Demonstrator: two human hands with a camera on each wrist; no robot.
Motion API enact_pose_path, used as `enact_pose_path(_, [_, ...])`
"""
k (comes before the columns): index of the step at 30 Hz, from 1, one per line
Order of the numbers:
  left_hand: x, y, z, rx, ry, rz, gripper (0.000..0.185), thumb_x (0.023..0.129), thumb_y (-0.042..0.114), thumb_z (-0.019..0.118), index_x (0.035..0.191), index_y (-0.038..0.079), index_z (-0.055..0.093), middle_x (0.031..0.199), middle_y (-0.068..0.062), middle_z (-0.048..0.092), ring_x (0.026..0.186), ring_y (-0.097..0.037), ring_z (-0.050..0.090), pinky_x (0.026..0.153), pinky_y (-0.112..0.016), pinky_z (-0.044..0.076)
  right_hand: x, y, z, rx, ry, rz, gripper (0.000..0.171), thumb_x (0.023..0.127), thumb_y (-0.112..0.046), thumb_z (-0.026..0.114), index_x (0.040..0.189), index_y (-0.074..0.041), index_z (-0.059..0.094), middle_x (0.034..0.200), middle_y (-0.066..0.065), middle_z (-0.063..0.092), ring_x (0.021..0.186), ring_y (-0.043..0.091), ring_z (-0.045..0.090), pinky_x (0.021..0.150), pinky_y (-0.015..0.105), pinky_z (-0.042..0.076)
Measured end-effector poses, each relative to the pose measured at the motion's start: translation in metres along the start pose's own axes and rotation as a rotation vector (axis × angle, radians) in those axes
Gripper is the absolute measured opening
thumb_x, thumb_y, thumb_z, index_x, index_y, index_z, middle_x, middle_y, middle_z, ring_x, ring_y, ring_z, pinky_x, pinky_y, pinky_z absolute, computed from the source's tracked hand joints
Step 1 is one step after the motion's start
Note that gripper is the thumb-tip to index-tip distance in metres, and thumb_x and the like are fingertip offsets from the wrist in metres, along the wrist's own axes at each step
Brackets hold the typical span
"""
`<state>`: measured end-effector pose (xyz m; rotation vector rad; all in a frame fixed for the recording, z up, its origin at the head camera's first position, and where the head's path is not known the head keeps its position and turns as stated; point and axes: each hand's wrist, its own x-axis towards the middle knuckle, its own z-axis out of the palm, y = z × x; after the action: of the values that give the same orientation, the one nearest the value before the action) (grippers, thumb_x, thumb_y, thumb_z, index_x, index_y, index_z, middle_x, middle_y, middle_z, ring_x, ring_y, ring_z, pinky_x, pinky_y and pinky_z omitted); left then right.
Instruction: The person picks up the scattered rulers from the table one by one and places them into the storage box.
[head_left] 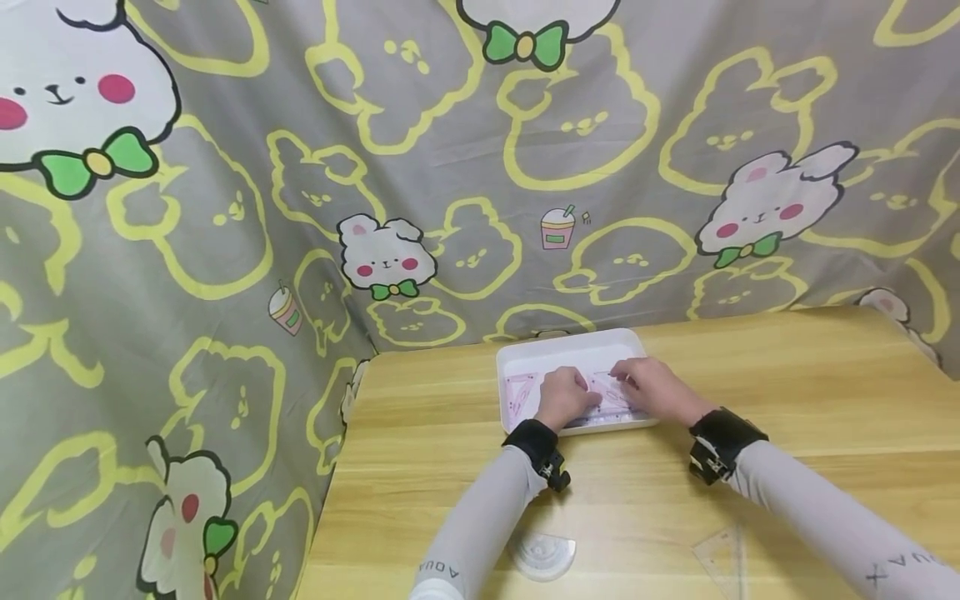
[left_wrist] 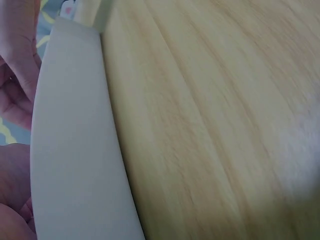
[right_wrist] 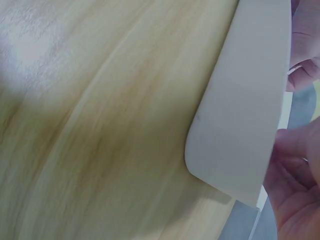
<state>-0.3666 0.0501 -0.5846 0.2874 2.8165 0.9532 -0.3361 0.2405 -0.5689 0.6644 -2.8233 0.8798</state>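
A shallow white tray (head_left: 512, 357) stands near the back of the table, with a flat, pink-and-white printed packet (head_left: 520, 398) lying in it. Over the packet's middle, my left hand (head_left: 564, 397) has its fingers bent and its thumb toward the right, pinching the packet. My right hand (head_left: 654, 387) reaches over the tray's right end, thumb and fingertips together at the packet's upper right edge. Both wrist views look mainly at the tray's outer wall (left_wrist: 80, 135), which hides the packet; fingers (right_wrist: 295, 185) of the right hand show beyond the rim.
A clear protractor (head_left: 543, 556) lies on the wooden table (head_left: 630, 508) near the left forearm. Closer to the right forearm is a clear set square (head_left: 722, 560). A patterned grey curtain (head_left: 465, 275) hangs right behind the tray and along the left side.
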Motion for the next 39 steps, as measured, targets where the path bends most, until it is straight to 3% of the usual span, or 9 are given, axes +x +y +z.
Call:
enact_pose_path(5, [-0.003,0.003,0.002,-0.071,0.002,-0.006,0.028,0.088,0.029,0.083,0.070,0.014,0.068,0.067,0.006,0.058,0.061,-0.012,0.053,0.057,-0.025,0.043,-0.005,-0.001,-0.003,-0.022,0.030,0.033,0.027,0.084,0.016,0.061,0.106,0.009,0.073,0.097,0.021,0.075,0.094,0.040,0.072,0.086,0.056,0.058])
enact_pose_path(10, [-0.007,0.006,0.002,-0.079,0.028,0.019,0.051,0.104,0.039,0.059,0.059,0.016,0.055,0.059,0.003,0.050,0.057,-0.015,0.049,0.057,-0.032,0.042,-0.013,0.001,-0.006,-0.008,0.041,0.044,0.029,0.083,0.017,0.063,0.109,0.009,0.072,0.099,0.022,0.075,0.095,0.041,0.072,0.087,0.057,0.058])
enact_pose_path(15, [-0.012,0.012,0.000,-0.090,0.015,-0.020,0.061,0.108,0.051,0.045,0.058,0.017,0.055,0.061,0.001,0.053,0.063,-0.017,0.054,0.065,-0.031,0.043,-0.023,0.003,-0.013,0.040,0.055,0.066,0.029,0.087,0.016,0.061,0.112,0.009,0.072,0.103,0.022,0.075,0.098,0.042,0.072,0.089,0.058,0.057])
enact_pose_path(18, [-0.013,0.013,0.000,-0.084,0.007,-0.034,0.063,0.108,0.053,0.043,0.058,0.017,0.056,0.062,0.000,0.055,0.065,-0.018,0.056,0.067,-0.031,0.044,-0.028,0.004,-0.015,0.064,0.062,0.087,0.028,0.089,0.015,0.060,0.114,0.008,0.072,0.103,0.022,0.075,0.096,0.039,0.072,0.088,0.056,0.058])
enact_pose_path(23, [-0.015,0.015,-0.005,-0.079,0.021,0.006,0.065,0.110,0.052,0.037,0.058,0.017,0.053,0.060,0.001,0.053,0.063,-0.017,0.054,0.066,-0.031,0.043,-0.035,0.003,-0.020,0.084,0.084,0.105,0.027,0.091,0.015,0.059,0.113,0.008,0.072,0.102,0.020,0.076,0.085,0.024,0.071,0.080,0.045,0.059])
enact_pose_path(29, [-0.028,0.016,-0.023,-0.128,0.032,0.115,0.067,0.112,0.052,0.031,0.075,0.012,0.070,0.071,0.006,0.065,0.070,-0.013,0.061,0.070,-0.030,0.047,-0.051,-0.015,-0.023,0.115,0.126,0.071,0.024,0.091,0.013,0.064,0.112,0.007,0.073,0.104,0.022,0.076,0.086,0.030,0.074,0.078,0.044,0.061])
enact_pose_path(32, [-0.038,0.010,-0.039,-0.169,-0.012,0.240,0.050,0.111,0.045,0.044,0.092,0.012,0.077,0.084,0.007,0.073,0.080,-0.009,0.065,0.076,-0.027,0.051,-0.060,-0.032,-0.019,0.147,0.142,0.062,0.022,0.092,0.009,0.068,0.113,0.005,0.073,0.109,0.023,0.076,0.091,0.033,0.074,0.080,0.044,0.062])
enact_pose_path(36, [-0.051,-0.007,-0.060,-0.212,-0.082,0.393,0.020,0.103,0.029,0.067,0.106,0.012,0.077,0.097,0.002,0.076,0.087,-0.006,0.067,0.081,-0.022,0.053,-0.071,-0.059,-0.002,0.306,0.141,0.113,0.022,0.096,0.002,0.068,0.118,0.003,0.072,0.107,0.021,0.076,0.084,0.028,0.074,0.075,0.031,0.061])
enact_pose_path(39, [-0.062,-0.019,-0.070,-0.241,-0.141,0.452,0.020,0.100,0.023,0.073,0.114,0.009,0.075,0.102,-0.001,0.078,0.090,-0.003,0.067,0.083,-0.020,0.054,-0.079,-0.079,0.014,0.393,0.138,0.159,0.022,0.097,0.000,0.070,0.118,0.003,0.071,0.100,0.017,0.076,0.080,0.021,0.072,0.073,0.026,0.058])
